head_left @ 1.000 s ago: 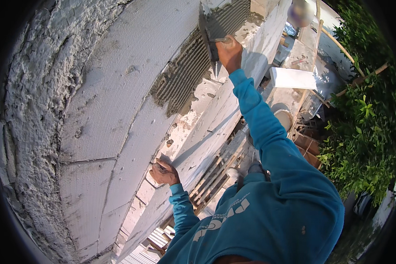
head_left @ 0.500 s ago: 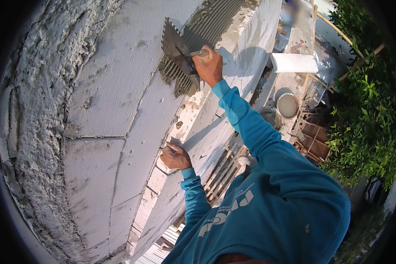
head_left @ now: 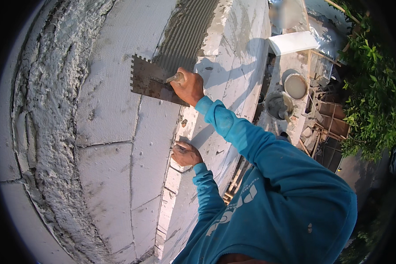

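My right hand (head_left: 189, 88) is closed round the handle of a notched trowel (head_left: 149, 81). Its dark, square blade lies broadside over the pale block surface (head_left: 108, 88), toothed edge to the left. Above the blade runs a band of grey combed mortar (head_left: 187, 37), ridged lengthwise; the blade covers its lower end. Lower down, my left hand (head_left: 187, 155) rests by the long edge of the blocks with its fingers curled in. Whether anything is inside those fingers I cannot make out.
Rough, lumpy mortar (head_left: 53, 110) runs down the left side. Below the wall at right stand a bucket with grey mix (head_left: 277, 105) and a round pail (head_left: 295, 86). Beyond are a white panel (head_left: 293, 42), timber pieces and leafy branches (head_left: 374, 88).
My right hand has moved the trowel down and left along the blocks, and its blade has turned from steeply tilted to broadside. My left hand keeps its place by the edge; the view has shifted.
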A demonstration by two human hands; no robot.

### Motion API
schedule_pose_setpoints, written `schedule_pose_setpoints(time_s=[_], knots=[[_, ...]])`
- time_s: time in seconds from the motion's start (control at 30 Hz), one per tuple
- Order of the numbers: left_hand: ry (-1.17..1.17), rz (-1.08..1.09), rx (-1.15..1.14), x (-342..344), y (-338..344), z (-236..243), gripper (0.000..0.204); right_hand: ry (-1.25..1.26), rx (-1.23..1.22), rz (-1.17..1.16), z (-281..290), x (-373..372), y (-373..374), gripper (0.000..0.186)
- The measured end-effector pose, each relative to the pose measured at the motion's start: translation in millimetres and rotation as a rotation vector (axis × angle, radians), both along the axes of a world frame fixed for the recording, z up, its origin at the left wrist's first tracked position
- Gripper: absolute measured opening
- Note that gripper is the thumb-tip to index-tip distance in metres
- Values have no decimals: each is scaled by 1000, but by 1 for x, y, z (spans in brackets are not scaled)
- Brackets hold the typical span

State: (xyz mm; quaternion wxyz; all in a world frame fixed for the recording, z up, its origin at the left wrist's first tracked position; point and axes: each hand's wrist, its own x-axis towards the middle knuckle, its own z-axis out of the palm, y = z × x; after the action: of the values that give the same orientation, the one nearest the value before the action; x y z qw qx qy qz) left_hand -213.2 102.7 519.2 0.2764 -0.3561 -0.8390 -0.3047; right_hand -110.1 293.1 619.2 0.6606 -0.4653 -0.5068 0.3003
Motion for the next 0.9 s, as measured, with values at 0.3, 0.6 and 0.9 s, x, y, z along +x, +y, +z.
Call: schedule_pose_setpoints(time_s=[0.3,0.6,0.9], knots=[[-33,3,-31,0,0,-3,44,19,-16,91,-1,-19,-43,27],[87,-64,38,-6,-5,-9,39,-17,-25,340,8,-8,-104,18],[17,26,10,2,-1,-5,47,220,-102,41,-33,77,-38,12]])
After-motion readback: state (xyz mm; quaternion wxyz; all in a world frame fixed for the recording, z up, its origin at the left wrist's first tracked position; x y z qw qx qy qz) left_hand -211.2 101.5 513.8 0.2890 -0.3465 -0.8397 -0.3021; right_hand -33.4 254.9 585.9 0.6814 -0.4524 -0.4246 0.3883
